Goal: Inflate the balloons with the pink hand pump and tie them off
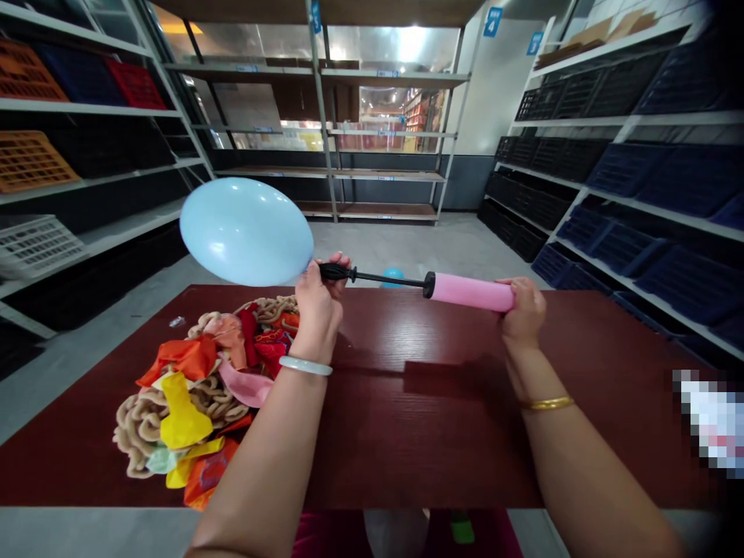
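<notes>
A light blue balloon (247, 231), swollen with air, sits at the nozzle end of a hand pump (470, 292) with a pink barrel and a black rod. My left hand (321, 291) is closed around the balloon's neck and the pump's black end. At the far end of the pink barrel, my right hand (523, 308) grips it. The rod is drawn well out between the two hands, above the table. Left of my left forearm lies a heap of limp balloons (183, 411) in yellow, red, orange and pink, mixed with beige rope (136, 434).
The dark red table (372, 434) spans the front. Another blue balloon (393, 276) shows beyond its far edge, on the floor side. Shelves with crates (628, 248) stand right, more crates (35, 159) left, and a metal rack (384, 177) behind. A blurred patch covers something at the right edge.
</notes>
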Motion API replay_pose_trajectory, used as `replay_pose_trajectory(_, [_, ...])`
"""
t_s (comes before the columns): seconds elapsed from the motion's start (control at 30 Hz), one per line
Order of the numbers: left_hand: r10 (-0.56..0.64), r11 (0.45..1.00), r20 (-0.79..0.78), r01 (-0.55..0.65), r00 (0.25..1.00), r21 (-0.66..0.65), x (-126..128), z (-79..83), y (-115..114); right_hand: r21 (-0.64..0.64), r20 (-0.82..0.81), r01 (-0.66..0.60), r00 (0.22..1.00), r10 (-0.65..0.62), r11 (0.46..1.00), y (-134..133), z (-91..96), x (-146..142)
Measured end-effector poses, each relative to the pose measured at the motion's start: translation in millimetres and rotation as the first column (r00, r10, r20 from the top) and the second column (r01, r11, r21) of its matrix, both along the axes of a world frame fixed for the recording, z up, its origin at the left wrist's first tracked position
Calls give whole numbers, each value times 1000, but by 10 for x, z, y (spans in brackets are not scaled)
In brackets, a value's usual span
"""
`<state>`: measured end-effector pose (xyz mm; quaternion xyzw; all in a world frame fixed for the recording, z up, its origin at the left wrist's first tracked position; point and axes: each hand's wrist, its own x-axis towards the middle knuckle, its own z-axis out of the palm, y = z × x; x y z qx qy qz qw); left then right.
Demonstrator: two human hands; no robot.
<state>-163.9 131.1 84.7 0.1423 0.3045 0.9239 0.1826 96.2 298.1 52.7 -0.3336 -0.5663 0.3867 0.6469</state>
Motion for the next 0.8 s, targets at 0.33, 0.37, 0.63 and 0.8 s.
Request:
replay_pose_trajectory(0.33, [-164, 983, 16, 165, 986, -75, 549, -251, 242, -105, 0, -136, 991, 136, 985, -355, -149, -301])
replay_pose_trajectory(0.37, [-166, 983, 18, 167, 986, -80, 578, -264, 250, -122, -7, -162, 987, 163, 979, -386, -170, -328])
replay_pose_trajectory(0.63, [-121, 991, -10, 120, 993, -57, 511, -169, 169, -163, 14, -225, 973, 230, 961, -302, -155, -275])
replay_pose_trajectory(0.8, [-34, 999, -11, 34, 999, -23, 236, -39, 37, -127, -17, -144, 990, 143, 981, -77, -106, -108])
